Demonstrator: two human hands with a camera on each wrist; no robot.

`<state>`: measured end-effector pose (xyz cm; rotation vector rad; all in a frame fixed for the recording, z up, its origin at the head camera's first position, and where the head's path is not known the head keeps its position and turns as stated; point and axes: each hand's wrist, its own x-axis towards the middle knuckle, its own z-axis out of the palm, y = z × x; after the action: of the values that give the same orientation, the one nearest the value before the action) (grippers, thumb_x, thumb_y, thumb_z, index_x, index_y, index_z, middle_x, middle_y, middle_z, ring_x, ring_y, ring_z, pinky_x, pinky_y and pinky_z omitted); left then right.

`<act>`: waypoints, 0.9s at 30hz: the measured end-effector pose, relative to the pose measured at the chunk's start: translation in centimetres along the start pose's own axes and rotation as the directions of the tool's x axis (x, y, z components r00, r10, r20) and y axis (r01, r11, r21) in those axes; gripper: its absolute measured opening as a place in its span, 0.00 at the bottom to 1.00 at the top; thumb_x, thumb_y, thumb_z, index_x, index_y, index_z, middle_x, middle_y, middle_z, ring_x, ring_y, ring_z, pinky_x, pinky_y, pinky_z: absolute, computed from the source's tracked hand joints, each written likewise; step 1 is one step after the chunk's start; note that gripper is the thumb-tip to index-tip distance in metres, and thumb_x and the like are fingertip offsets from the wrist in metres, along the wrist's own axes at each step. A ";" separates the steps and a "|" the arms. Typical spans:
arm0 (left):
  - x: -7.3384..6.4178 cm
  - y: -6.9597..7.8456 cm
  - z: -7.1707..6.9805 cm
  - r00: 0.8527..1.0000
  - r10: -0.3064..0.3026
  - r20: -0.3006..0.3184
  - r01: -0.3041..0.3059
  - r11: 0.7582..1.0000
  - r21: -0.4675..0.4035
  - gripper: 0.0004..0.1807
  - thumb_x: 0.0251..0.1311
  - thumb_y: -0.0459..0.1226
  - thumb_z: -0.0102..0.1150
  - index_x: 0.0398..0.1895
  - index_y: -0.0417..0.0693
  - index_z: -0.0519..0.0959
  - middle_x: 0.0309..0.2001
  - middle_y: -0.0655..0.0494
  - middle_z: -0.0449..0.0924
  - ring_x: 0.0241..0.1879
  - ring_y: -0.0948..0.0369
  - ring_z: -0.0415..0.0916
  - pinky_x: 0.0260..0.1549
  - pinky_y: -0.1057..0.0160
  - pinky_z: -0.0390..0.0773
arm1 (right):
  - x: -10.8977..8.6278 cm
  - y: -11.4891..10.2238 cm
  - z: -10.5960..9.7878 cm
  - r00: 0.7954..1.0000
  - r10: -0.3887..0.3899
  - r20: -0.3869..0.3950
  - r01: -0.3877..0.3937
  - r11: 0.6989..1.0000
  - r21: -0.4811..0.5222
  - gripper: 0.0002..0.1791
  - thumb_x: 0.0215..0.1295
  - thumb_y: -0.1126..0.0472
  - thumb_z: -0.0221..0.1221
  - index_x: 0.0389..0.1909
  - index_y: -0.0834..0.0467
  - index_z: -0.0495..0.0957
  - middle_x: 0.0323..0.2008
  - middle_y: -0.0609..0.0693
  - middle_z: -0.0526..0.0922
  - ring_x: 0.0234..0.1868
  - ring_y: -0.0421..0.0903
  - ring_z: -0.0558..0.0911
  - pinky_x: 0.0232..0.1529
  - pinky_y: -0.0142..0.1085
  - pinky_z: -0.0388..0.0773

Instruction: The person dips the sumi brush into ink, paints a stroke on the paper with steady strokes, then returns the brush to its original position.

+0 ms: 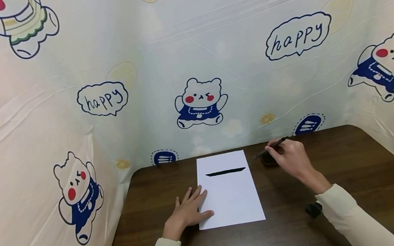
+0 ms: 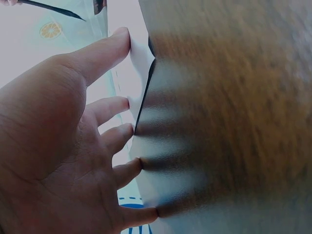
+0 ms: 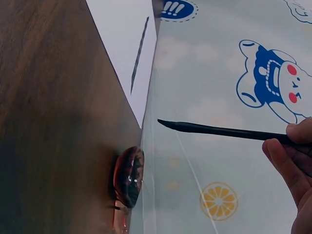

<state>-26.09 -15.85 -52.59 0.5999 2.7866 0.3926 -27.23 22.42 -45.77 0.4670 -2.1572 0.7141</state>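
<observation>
A white sheet of paper [image 1: 228, 199] lies on the table with one thick black horizontal stroke [image 1: 226, 172] across its upper part. My left hand [image 1: 186, 213] rests on the sheet's left edge, its fingers [image 2: 114, 136] spread and fairly straight. Between thumb and fingers, my right hand [image 1: 293, 159] holds a slim black brush [image 3: 219, 130]. The dark pointed brush tip is in the air, to the right of the paper and apart from it. Below that hand sits a small dark, glossy ink dish [image 3: 129, 178], partly hidden in the head view.
The dark brown wooden table [image 1: 291, 232] ends at the back against a pale printed cloth [image 1: 248, 102], which also hangs along both sides. Beside the dish in the right wrist view is a shiny reddish piece [image 3: 120, 219].
</observation>
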 end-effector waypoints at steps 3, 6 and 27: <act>0.0 -0.1 0.1 1.000 -0.001 0.000 0.001 1.000 -0.003 0.45 0.60 0.65 0.53 0.77 0.60 0.56 0.79 0.55 0.46 0.79 0.45 0.38 0.67 0.25 0.39 | 0.1 0.0 -0.3 1.000 -0.007 -0.006 0.007 1.000 -0.002 0.05 0.57 0.62 0.70 0.33 0.57 0.85 0.30 0.52 0.88 0.25 0.44 0.85 0.26 0.42 0.82; 0.1 -0.2 0.1 1.000 0.003 0.000 -0.003 1.000 -0.008 0.45 0.60 0.65 0.53 0.77 0.60 0.56 0.79 0.55 0.46 0.79 0.45 0.37 0.66 0.25 0.38 | 0.1 0.1 -0.4 1.000 -0.013 -0.014 0.012 1.000 -0.010 0.05 0.56 0.63 0.70 0.33 0.58 0.85 0.29 0.52 0.88 0.24 0.45 0.85 0.26 0.43 0.82; 0.0 0.0 0.1 1.000 0.005 -0.004 -0.006 1.000 -0.002 0.44 0.60 0.64 0.53 0.77 0.60 0.56 0.79 0.55 0.46 0.79 0.45 0.38 0.67 0.25 0.39 | 0.0 1.4 -2.6 0.996 -0.076 -0.043 0.071 0.992 -0.109 0.08 0.53 0.65 0.71 0.34 0.59 0.85 0.29 0.52 0.88 0.22 0.43 0.83 0.23 0.40 0.77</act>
<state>-26.10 -15.87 -52.67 0.6070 2.7887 0.3988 -26.55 25.13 -44.88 0.4658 -2.1106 0.5603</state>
